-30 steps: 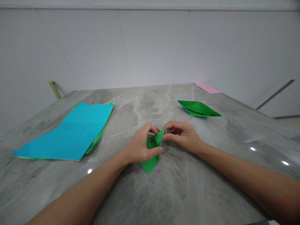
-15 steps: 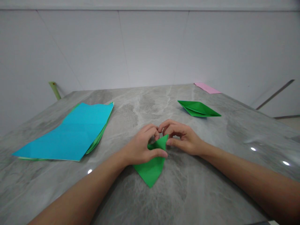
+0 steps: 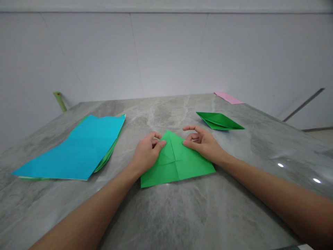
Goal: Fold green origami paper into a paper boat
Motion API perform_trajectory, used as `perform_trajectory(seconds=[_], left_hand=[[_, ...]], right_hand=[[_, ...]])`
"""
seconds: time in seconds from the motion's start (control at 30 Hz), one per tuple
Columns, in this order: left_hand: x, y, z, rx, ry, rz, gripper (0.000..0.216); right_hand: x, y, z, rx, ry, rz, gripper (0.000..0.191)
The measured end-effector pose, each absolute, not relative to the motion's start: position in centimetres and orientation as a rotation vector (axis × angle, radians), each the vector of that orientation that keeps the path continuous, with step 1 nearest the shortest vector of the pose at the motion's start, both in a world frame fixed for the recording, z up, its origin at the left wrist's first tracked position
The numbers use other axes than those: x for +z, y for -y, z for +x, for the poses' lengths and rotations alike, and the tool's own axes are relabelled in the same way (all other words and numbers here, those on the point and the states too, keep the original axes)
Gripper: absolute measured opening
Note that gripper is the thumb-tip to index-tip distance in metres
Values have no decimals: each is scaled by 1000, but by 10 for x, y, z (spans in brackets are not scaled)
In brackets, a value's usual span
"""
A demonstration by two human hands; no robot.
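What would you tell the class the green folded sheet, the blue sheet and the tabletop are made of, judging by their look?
The green sheet looks like thin matte origami paper: sharp crease lines cross it. The blue sheet seems the same kind of paper, flat and matte with faint folds. The tabletop looks like polished grey veined stone, though it could be an imitation: pale veining, glossy light reflections.
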State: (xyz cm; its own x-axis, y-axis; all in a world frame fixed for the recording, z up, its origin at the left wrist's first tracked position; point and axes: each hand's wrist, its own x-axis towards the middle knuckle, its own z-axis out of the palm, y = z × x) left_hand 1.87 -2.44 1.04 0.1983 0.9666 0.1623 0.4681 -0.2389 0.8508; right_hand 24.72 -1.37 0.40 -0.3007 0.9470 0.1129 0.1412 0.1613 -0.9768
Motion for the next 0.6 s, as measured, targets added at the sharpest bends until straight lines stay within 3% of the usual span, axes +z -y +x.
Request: perform_trajectory(seconds=[0.23,0.6], left_hand=[[-2,23,13,730,-1411,2454,29],[-1,23,13,511,-1365,2595,34]], right_hand=[[6,17,249,576,2185,-1313,18],[14,32,244,442,2555,-928,23]])
